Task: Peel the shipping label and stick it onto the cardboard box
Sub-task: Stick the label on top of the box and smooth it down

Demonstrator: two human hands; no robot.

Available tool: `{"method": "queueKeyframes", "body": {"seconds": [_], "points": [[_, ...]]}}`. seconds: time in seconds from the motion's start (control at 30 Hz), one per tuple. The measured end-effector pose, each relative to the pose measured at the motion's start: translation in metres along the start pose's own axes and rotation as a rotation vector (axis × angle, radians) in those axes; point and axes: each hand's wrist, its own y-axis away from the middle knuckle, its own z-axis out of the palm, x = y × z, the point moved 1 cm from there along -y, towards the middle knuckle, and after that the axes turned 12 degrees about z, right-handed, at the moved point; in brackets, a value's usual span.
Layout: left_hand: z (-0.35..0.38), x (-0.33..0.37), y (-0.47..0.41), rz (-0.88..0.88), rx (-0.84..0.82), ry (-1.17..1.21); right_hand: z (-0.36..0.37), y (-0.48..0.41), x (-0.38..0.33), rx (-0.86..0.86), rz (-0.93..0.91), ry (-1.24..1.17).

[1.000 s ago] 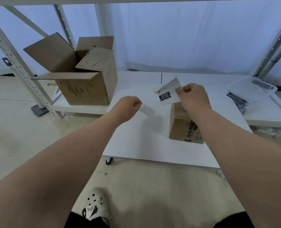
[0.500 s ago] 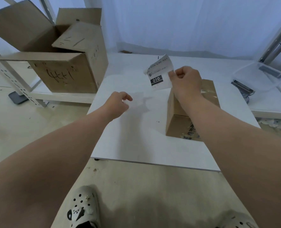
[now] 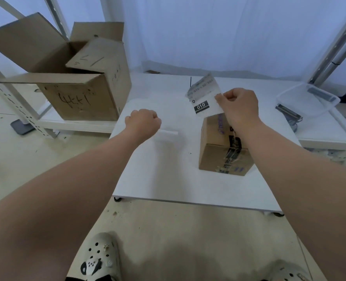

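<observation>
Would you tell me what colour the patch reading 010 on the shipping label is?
Black with white digits, on the white shipping label held in the right hand; the head view shows it.

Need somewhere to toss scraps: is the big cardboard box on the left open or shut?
Open: the big cardboard box has its flaps raised.

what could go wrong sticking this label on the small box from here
1. The label is pinched by one edge in the right hand and already curls; it could fold onto itself or go on creased.
2. The box has dark tape across its top, so the label may sit unevenly over it.
3. The left hand is closed around a white strip, probably the backing, so nothing steadies the box.
</observation>
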Motion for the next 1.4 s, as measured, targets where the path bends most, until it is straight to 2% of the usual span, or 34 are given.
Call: {"method": "queueKeyframes", "body": {"seconds": [0.13, 0.3, 0.37, 0.5, 0.67, 0.8, 0.93, 1.23, 1.4], "points": [[-0.017, 0.024, 0.003, 0.024, 0.087, 0.089, -0.020, -0.002, 0.002, 0.004, 0.065, -0.050], [-0.024, 0.062, 0.005, 0.093, 0.113, 0.424, -0.046, 0.008, 0.003, -0.108, 0.247, -0.286], [-0.018, 0.080, 0.008, 0.101, 0.047, 0.546, -0.052, 0.012, 0.003, -0.138, 0.309, -0.357], [0.003, 0.102, 0.014, 0.041, -0.091, 0.564, -0.065, 0.019, 0.011, -0.180, 0.467, -0.469], [0.012, 0.105, 0.019, -0.025, -0.337, 0.722, -0.072, 0.016, 0.032, -0.281, 0.598, -0.486], [0.014, 0.099, 0.018, 0.011, -0.401, 0.612, -0.069, 0.013, 0.037, -0.319, 0.604, -0.493], [0.010, 0.092, 0.018, 0.000, -0.333, 0.520, -0.064, 0.017, 0.032, -0.373, 0.587, -0.417], [-0.004, 0.066, 0.054, -0.018, -0.294, 0.491, -0.048, 0.051, 0.009, -0.437, 0.517, -0.198], [-0.018, 0.060, 0.068, 0.010, -0.255, 0.264, -0.049, 0.064, -0.007, -0.402, 0.498, -0.170]]}}
